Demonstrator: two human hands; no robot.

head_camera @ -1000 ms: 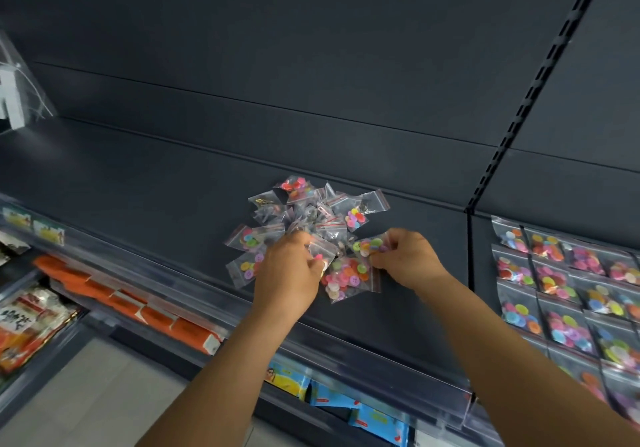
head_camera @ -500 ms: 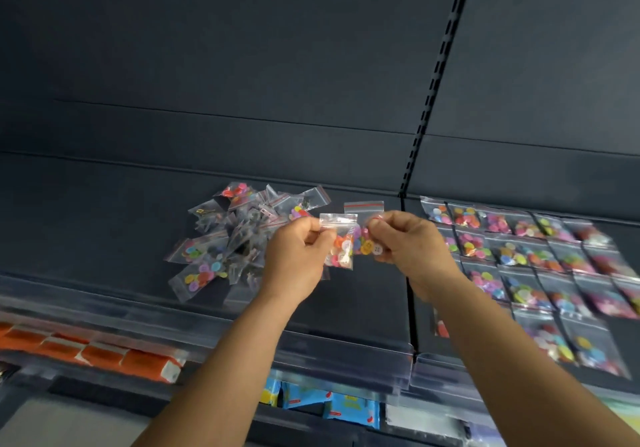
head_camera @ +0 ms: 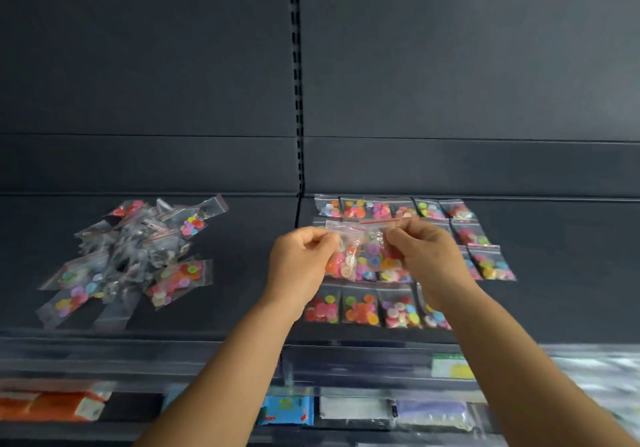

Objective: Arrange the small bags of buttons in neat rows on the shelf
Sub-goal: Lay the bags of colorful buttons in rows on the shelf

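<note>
Small clear zip bags of coloured buttons lie on a dark shelf [head_camera: 242, 308]. A loose heap of bags [head_camera: 135, 256] sits on the left section. On the right section, bags lie flat in neat rows [head_camera: 398, 308]. My left hand [head_camera: 301, 266] pinches one bag of orange and white buttons [head_camera: 346, 259] by its top edge. My right hand [head_camera: 426, 256] pinches another bag of purple and pink buttons [head_camera: 374, 256]. Both bags hang side by side above the rows.
A slotted upright [head_camera: 296, 100] divides the dark back wall. A clear plastic rail [head_camera: 207, 360] runs along the shelf's front edge. Below it, orange packs [head_camera: 52, 405], a blue pack [head_camera: 285, 410] and other packs fill a lower shelf.
Both hands lifted two bags out of the heap and carried them right, over the arranged rows. The view has swung right with them.
</note>
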